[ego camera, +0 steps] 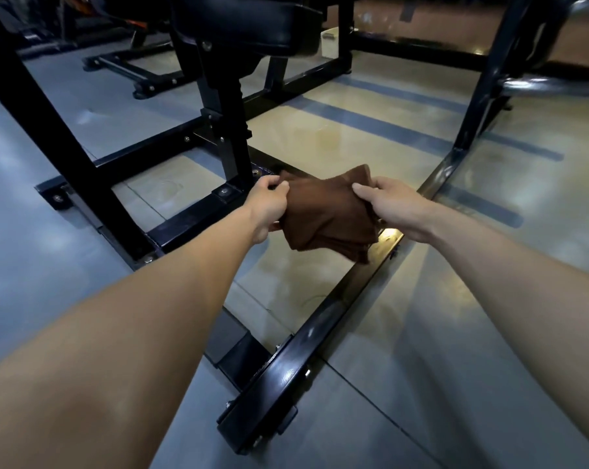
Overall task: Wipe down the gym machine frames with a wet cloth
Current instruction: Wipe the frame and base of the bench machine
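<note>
the brown cloth [326, 214] was held up in the air between both hands, just above the low black base rail [306, 333] of the gym machine frame, close to the place where the seat post [225, 130] met the floor bars. it was folded in several layers and its lower corner hung down toward the rail, but i could not tell if it touched the metal.

the cloth looked soft and limp, with no stiffness of its own, so it would take the shape of any bar it was pressed on. if it was wet, as the task says, it was probably a little heavier than dry cloth and would cling to the smooth paint, not slide off. i judged it light enough for one hand. the best hold seemed to be on the folded edges, so that the layers stay together as a pad; taken by one corner only, it would likely fall open.

the left hand [269, 204] gripped the left edge of the cloth, fingers curled over the top and thumb below. the right hand [387, 206] pinched the right edge, thumb on top and the other fingers hidden behind the fabric. both arms were stretched forward and downward, nearly straight, with wrists turned inward to each other. the shiny floor [421, 350] lay under the frame.
</note>
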Available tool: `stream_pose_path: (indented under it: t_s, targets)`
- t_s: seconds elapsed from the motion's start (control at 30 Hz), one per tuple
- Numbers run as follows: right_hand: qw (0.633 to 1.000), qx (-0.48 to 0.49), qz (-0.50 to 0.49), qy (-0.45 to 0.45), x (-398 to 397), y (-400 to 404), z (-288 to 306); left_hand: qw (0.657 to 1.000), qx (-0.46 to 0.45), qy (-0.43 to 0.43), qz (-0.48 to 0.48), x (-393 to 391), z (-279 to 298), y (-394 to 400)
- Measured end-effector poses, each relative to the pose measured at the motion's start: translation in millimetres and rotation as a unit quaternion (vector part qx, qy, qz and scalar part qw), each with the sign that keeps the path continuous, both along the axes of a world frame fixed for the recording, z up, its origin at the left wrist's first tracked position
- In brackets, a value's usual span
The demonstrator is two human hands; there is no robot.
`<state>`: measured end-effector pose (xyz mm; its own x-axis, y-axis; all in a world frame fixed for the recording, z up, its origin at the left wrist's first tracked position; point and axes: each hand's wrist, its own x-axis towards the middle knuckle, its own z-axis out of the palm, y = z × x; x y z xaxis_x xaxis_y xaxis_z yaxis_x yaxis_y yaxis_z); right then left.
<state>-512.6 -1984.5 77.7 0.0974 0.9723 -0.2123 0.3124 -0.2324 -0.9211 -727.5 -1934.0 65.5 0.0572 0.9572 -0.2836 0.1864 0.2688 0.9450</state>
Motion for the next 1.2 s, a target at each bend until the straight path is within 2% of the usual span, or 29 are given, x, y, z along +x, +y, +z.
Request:
stream_pose_path:
  t_s: [0.07,0.13,0.27,0.3,0.37,0.43,0.47,0.53,0.63,0.7,0.8,0.87,0.9,0.93,1.0,1.1,1.2]
  targets:
    - [0.999,0.016,-0.038,0.002,-3,3,1,0.997,-0.070,-0.043,0.015,-1,3,-1]
    - [0.998,0.003,-0.058,0.017,-3,5,1,0.993,-0.100,-0.068,-0.012,-1,6,-1]
    - [0.992,-0.033,-0.075,0.094,-2,3,3,0.989,-0.060,-0.134,-0.013,0,11,1]
    - [0.992,-0.034,-0.076,0.096,-2,2,2,0.992,-0.049,-0.116,-0.020,0,11,1]
    - [0.995,-0.036,-0.056,0.073,-5,0,2,0.998,-0.019,0.009,-0.066,-1,8,-3]
    - [0.998,-0.042,-0.028,0.026,-9,0,-1,0.979,0.019,0.167,-0.120,-1,4,-7]
    - [0.999,-0.049,-0.015,0.009,-11,0,-4,0.969,0.024,0.209,-0.131,-1,3,-9]
    - [0.996,-0.081,0.030,-0.026,-14,0,-6,0.967,0.015,0.214,-0.140,1,2,-9]
    - [0.975,-0.105,0.093,-0.173,-16,1,-7,0.974,-0.017,0.173,-0.142,2,1,-5]
    - [0.961,-0.094,0.098,-0.239,-16,-1,-7,0.967,-0.040,0.180,-0.174,3,2,-7]
    - [0.960,-0.076,0.091,-0.254,-17,-2,-9,0.915,-0.011,0.317,-0.250,3,-5,-5]
    - [0.948,-0.057,0.099,-0.297,-17,-1,-11,0.881,0.051,0.402,-0.243,2,-11,-3]
    - [0.939,-0.057,0.099,-0.325,-18,-1,-12,0.877,0.069,0.415,-0.232,0,-14,0]
    - [0.931,-0.062,0.095,-0.346,-17,-1,-13,0.884,0.069,0.406,-0.220,-2,-16,1]
    - [0.933,-0.062,0.084,-0.344,-12,1,-14,0.932,0.037,0.302,-0.198,-7,-16,3]
    - [0.985,-0.053,0.048,-0.158,4,3,-13,0.987,-0.022,0.086,-0.136,-11,-12,6]
    - [0.998,-0.057,0.016,-0.003,11,1,-10,0.992,-0.074,-0.051,-0.091,-10,-7,7]
